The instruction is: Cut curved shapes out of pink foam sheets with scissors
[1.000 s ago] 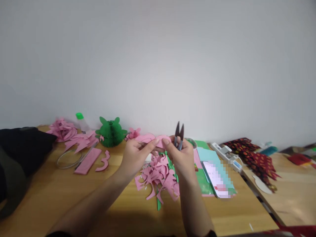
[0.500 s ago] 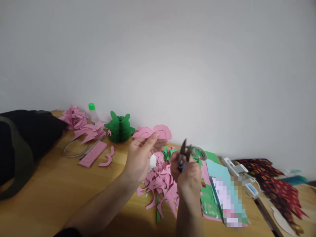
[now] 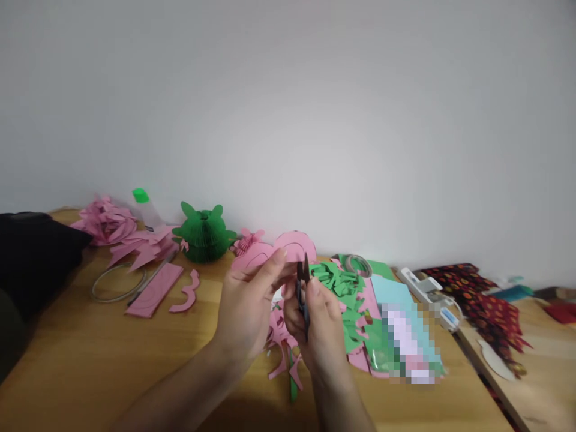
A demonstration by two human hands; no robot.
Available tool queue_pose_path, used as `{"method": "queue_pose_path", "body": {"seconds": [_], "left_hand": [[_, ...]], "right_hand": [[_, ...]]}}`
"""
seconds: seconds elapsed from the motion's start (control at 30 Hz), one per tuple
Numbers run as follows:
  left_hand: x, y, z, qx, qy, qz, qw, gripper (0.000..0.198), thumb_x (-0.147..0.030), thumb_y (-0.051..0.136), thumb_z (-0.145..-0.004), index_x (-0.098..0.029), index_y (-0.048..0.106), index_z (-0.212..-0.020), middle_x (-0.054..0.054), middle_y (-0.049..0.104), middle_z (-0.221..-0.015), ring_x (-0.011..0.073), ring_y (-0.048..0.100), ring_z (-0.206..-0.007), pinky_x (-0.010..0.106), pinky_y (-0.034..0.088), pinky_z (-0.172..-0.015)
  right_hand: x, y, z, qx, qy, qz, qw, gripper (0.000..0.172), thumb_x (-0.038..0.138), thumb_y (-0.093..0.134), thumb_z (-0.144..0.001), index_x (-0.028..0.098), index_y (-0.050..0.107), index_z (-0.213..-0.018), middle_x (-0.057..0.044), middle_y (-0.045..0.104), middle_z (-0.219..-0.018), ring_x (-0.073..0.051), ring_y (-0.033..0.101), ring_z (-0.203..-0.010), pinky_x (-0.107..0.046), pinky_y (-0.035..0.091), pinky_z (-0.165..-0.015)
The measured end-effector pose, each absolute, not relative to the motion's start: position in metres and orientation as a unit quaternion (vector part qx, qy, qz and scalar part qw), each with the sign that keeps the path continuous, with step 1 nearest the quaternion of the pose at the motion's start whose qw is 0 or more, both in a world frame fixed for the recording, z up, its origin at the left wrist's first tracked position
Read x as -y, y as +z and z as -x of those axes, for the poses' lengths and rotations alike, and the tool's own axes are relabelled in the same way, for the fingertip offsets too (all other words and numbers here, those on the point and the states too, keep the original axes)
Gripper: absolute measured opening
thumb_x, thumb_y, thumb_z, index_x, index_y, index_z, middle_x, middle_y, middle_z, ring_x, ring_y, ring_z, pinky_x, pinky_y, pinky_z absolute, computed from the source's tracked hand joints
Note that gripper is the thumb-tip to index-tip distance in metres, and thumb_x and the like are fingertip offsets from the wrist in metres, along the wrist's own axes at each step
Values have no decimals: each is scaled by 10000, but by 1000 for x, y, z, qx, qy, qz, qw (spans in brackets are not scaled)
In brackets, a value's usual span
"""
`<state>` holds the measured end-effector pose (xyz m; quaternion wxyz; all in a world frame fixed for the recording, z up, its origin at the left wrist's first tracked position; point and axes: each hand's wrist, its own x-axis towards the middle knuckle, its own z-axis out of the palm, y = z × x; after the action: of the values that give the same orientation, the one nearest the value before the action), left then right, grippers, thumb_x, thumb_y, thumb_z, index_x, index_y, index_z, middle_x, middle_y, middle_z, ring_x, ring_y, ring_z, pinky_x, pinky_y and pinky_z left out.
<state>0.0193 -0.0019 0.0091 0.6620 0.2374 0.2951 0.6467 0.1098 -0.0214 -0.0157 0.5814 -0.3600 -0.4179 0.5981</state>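
Observation:
Between the thumb and fingers of my left hand [image 3: 247,306] is a piece of pink paper [image 3: 294,243] with rounded lobes and drawn curved lines. My right hand [image 3: 317,318] is closed around dark scissors [image 3: 303,273]. Their blades point up, slightly parted, right beside the lower right edge of the pink paper. Whether the blades touch the paper I cannot tell. Beneath my hands lie pink paper scraps [image 3: 279,327], and green paper scraps [image 3: 337,279] spread to the right of the scissors.
Left of my hands stand a green honeycomb paper figure [image 3: 204,237] and a green-capped bottle [image 3: 146,207]. A folded pink strip [image 3: 155,291] and a wavy pink cutout [image 3: 186,294] lie nearer. A tape roll [image 3: 359,266] and a white power strip [image 3: 420,285] are at right.
My right hand has brought the scissors left, up to the pink paper in my left hand. Green scraps formerly behind the right hand now show. The camera view has shifted slightly right.

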Motion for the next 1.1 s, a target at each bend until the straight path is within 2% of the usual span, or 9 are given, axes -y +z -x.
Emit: {"method": "queue_pose_path", "body": {"seconds": [0.2, 0.4, 0.7, 0.93, 1.1], "left_hand": [[2, 5, -21, -291, 650, -269, 648, 152, -308, 758, -725, -238, 716, -597, 12, 763, -669, 230, 740, -728, 387, 605, -754], [3, 4, -21, -306, 642, -286, 642, 166, -322, 737, -738, -222, 710, -609, 28, 764, -676, 248, 747, -761, 404, 603, -770], [5, 3, -21, -307, 649, -259, 646, 169, -296, 756, -723, -215, 714, -582, 16, 756, -636, 225, 740, -682, 373, 609, -710], [5, 2, -21, -309, 650, -259, 644, 131, -309, 762, -716, -213, 739, -629, 22, 761, -654, 230, 742, -749, 377, 601, -771], [4, 2, -21, -302, 647, -256, 651, 149, -306, 765, -710, -207, 727, -605, 28, 758, -646, 235, 740, -725, 390, 604, -761]], "right_hand": [[23, -12, -109, 385, 614, 368, 583, 526, 665, 631, -772, 192, 468, -607, 117, 265, -428, -29, 86, -355, -161, 64, -309], [23, -12, -109, 386, 619, 357, 584, 526, 664, 632, -770, 192, 475, -601, 124, 236, -423, -28, 77, -351, -161, 61, -305], [23, -11, -108, 387, 611, 360, 589, 524, 659, 630, -776, 197, 461, -595, 123, 231, -425, -31, 77, -354, -163, 64, -304], [22, -11, -108, 393, 606, 367, 586, 527, 675, 614, -777, 198, 470, -603, 123, 224, -424, -35, 79, -355, -172, 68, -305], [22, -12, -110, 395, 614, 360, 580, 519, 667, 605, -789, 197, 478, -611, 125, 207, -428, -36, 76, -356, -174, 65, -309]]}}
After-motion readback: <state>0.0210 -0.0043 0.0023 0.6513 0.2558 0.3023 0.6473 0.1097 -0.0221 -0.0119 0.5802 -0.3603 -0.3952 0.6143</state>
